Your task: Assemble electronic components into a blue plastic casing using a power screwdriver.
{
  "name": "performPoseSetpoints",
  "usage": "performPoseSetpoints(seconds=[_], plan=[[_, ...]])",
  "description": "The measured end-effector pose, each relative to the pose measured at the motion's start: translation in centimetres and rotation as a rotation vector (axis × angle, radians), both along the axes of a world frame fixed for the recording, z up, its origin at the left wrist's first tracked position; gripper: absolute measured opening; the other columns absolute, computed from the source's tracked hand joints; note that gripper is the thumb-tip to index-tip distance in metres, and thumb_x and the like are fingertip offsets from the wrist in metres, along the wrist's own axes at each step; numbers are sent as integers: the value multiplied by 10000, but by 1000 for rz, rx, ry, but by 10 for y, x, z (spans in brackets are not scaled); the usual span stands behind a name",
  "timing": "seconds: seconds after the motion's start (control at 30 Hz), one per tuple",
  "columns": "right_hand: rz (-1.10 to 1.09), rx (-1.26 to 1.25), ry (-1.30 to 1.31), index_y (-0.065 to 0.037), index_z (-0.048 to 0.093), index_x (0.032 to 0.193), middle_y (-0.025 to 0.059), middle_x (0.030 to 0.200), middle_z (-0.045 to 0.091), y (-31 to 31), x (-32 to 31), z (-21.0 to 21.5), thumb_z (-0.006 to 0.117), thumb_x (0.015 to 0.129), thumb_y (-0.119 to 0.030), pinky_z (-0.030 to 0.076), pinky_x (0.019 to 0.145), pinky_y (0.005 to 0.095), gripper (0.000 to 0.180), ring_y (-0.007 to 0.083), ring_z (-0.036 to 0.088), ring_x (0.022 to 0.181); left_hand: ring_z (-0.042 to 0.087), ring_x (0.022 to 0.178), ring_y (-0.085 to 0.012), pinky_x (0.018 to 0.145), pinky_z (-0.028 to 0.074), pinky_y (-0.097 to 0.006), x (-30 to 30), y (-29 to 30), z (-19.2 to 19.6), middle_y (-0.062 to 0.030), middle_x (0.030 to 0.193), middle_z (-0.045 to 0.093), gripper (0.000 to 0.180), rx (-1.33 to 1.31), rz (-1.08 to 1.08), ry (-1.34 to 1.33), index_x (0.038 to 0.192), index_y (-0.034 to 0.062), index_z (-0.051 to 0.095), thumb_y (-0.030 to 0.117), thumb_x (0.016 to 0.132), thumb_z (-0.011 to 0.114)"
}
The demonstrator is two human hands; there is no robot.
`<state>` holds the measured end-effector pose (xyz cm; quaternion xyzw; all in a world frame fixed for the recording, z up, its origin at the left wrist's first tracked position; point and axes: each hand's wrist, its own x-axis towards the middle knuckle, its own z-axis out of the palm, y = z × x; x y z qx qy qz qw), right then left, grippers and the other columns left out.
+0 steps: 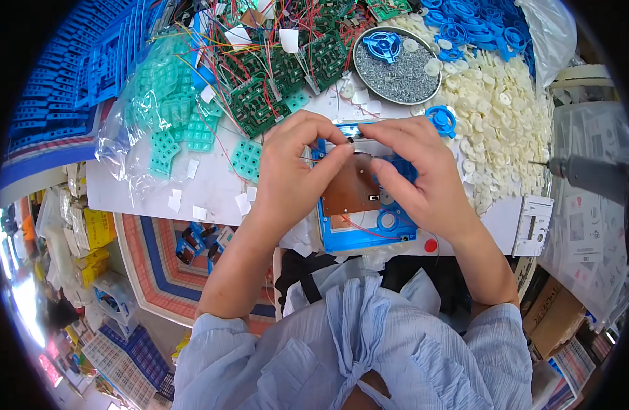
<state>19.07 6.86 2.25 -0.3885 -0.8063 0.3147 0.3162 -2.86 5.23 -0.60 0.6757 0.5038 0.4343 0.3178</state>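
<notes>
On the white tabletop before me lies a blue plastic housing (331, 236) with a brown circuit board (348, 188) in it and a thin red wire along its lower part. My left hand (297, 160) is at the housing's far edge, thumb and index fingertip pinched together. A tiny dark piece shows at that pinch; its kind is too small to tell. My right hand (420, 167) arches over the housing's right side. Its index finger reaches to the far edge beside the pinch, and its thumb lies apart from it, over the board.
Green circuit boards (260, 102) with tangled wires and turquoise keypads (164, 147) are heaped at far left. A round tray of screws (403, 72) stands beyond the housing. Cream discs (495, 113) pile up at right, near an electric screwdriver (588, 174). A white plastic frame (533, 225) lies at the right edge.
</notes>
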Motion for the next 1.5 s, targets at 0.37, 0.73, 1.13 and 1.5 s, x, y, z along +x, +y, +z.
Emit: performPoseSetpoints(seconds=[0.37, 0.73, 1.13, 1.5], plan=[[71, 12, -66, -78, 727, 1195, 118, 1202, 651, 2, 6, 11, 661, 825, -43, 465, 955, 422, 377, 335, 542, 1076, 636, 835, -191, 821, 463, -342, -6, -2, -5, -44, 909, 722, 116, 133, -83, 32, 880, 63, 712, 38, 795, 787], [132, 17, -134, -71, 692, 1262, 125, 1247, 622, -1, 10, 20, 615, 774, 29, 477, 947, 421, 504, 345, 543, 1081, 627, 825, -194, 842, 413, -351, -1, -3, -6, -11, 890, 725, 116, 210, -78, 119, 869, 104, 722, 56, 786, 788], [-256, -295, 543, -80, 428, 1558, 104, 1412, 551, 36, 25, 14, 634, 882, 19, 492, 910, 267, 714, 124, 562, 1079, 656, 865, -218, 878, 433, -371, -1, -6, -4, -18, 878, 723, 140, 221, -60, 124, 862, 114, 722, 45, 759, 786], [-568, 263, 127, -22, 661, 1263, 162, 1040, 754, 291, 12, -13, 681, 854, -121, 571, 819, 374, 422, 279, 727, 921, 702, 918, -207, 925, 420, -426, 1, -14, 1, 3, 950, 753, 141, 133, -163, 109, 903, 125, 711, 50, 792, 753]])
